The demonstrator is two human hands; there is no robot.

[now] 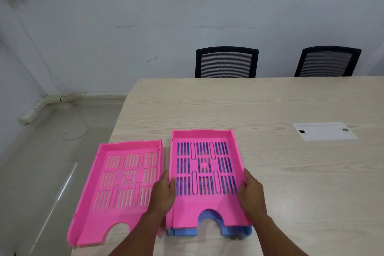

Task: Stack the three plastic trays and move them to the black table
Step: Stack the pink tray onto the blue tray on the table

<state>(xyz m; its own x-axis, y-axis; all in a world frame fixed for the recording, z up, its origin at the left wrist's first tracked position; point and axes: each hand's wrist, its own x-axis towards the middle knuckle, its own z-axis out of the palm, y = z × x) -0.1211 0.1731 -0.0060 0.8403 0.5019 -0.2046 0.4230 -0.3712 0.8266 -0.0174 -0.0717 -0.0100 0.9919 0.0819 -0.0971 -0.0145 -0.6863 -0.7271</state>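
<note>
A pink slotted tray (204, 212) rests on top of a blue tray (236, 231), whose colour shows through the slots and along the front edge. My left hand (164, 192) grips the pink tray's left wall and my right hand (252, 191) grips its right wall. A second pink tray (104, 214) lies flat to the left, partly overhanging the corner of the light wooden table (291, 172). No black table is in view.
Two black mesh chairs (226, 62) (327, 61) stand at the table's far edge. A white cable-port cover (324, 131) is set in the tabletop at right. Grey floor, a white cable and a wall duct lie to the left.
</note>
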